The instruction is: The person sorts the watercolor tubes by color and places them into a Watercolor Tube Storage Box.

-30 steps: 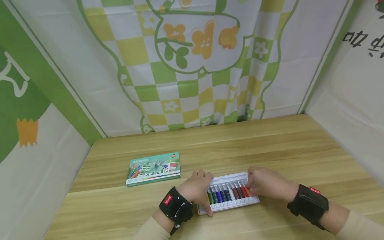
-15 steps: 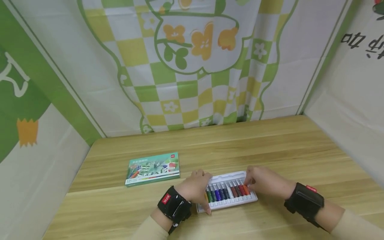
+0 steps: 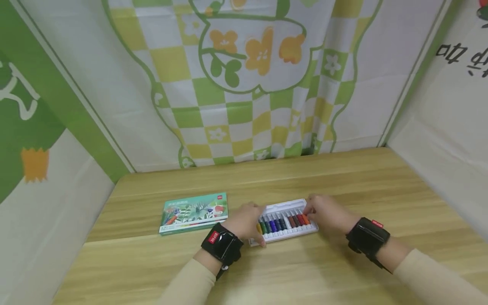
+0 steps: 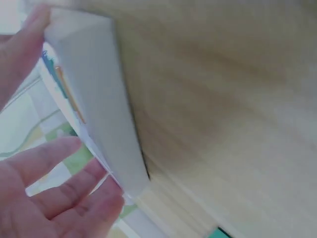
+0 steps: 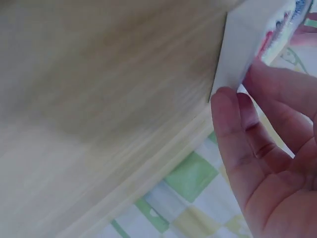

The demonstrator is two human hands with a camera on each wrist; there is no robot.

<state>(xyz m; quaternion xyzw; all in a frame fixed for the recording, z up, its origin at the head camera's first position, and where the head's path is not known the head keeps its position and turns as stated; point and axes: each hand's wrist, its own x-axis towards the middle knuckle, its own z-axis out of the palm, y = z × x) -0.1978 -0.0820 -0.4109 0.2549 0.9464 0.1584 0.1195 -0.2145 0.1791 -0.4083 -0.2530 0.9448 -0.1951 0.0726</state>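
A white tray (image 3: pixel 284 206) holding a row of coloured paint tubes (image 3: pixel 273 224) lies on the table in the head view. My left hand (image 3: pixel 245 220) grips its left end, thumb at the near corner and fingers towards the far edge. In the left wrist view the tray's pale side wall (image 4: pixel 99 94) runs between thumb and fingers. At the other end, my right hand (image 3: pixel 329 212) pinches the far right corner beside the orange tube (image 3: pixel 305 219). The right wrist view shows fingertips on the tray's outer wall (image 5: pixel 235 49) and at its inner rim.
To the left lies a green paint box (image 3: pixel 194 213) with a flower print. The wooden table (image 3: pixel 152 271) meets a green-and-yellow checked curtain (image 3: pixel 240 114) at the back. Printed cloth walls stand at both sides.
In the last half second both hands have slid the tray away from the body and slightly left. Their grip on its ends looks the same. The green box has stayed put.
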